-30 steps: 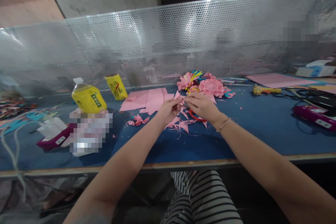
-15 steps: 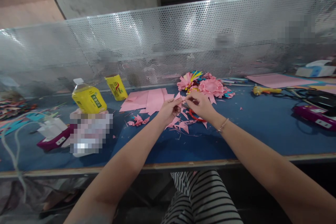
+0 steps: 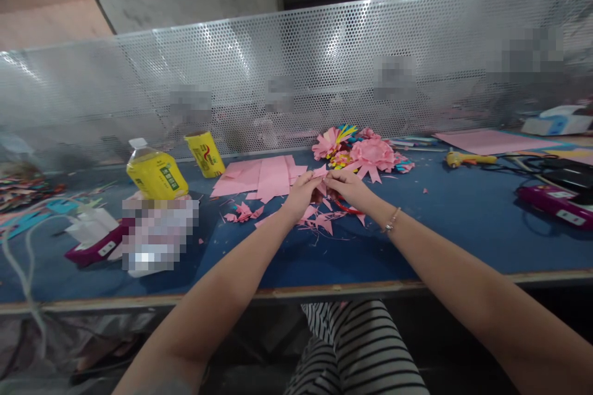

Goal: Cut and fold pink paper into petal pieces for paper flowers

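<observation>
A small piece of pink paper is pinched between the fingertips of my left hand and my right hand, which nearly meet over the table. Under my right hand shows a curved red handle, apparently of scissors; the rest is covered. Pink paper scraps lie below my hands, and a smaller heap of cut pink pieces is to the left. Just behind my left hand is a stack of pink paper sheets. Pink paper flowers sit behind my right hand.
A yellow-labelled bottle and a yellow packet stand on the left, near a purple power strip. To the right are a yellow glue gun, cables and another purple power strip. A perforated metal screen runs along the back.
My right hand's fingers have lowered and closed in beside my left fingertips. The pink paper piece now stands up a little more between both hands.
</observation>
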`<action>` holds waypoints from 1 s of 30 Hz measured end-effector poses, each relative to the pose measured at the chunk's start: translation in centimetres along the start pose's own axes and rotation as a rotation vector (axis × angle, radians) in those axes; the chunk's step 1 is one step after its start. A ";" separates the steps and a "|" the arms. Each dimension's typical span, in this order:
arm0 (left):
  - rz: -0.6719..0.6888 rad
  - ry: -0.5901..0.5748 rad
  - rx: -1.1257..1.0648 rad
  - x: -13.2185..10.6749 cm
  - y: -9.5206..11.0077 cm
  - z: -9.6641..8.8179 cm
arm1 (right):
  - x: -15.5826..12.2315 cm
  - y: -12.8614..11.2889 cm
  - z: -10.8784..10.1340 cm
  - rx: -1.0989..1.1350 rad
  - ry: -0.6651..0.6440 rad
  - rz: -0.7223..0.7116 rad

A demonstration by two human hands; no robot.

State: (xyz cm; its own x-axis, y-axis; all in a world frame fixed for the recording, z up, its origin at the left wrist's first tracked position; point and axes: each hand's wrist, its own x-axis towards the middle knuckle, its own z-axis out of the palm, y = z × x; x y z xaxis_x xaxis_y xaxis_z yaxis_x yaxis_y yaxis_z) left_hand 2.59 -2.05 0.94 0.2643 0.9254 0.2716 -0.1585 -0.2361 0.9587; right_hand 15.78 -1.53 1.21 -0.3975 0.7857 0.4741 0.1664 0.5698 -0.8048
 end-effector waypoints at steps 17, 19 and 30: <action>0.112 0.035 0.282 -0.1 0.2 -0.3 | 0.0 0.2 -0.5 0.042 -0.044 0.033; 0.070 0.033 0.263 0.0 0.1 -0.3 | 0.0 0.2 -0.5 0.021 -0.022 0.045; 0.070 0.083 0.071 0.1 0.0 -0.4 | 0.5 0.6 -0.7 0.044 0.138 0.007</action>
State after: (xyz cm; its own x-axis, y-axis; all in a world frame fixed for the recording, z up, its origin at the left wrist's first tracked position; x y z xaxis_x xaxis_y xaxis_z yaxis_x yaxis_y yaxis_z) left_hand 2.20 -1.80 0.92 0.1749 0.9266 0.3329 -0.1050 -0.3187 0.9420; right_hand 16.33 -0.63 1.17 -0.2681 0.8168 0.5108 0.1272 0.5556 -0.8217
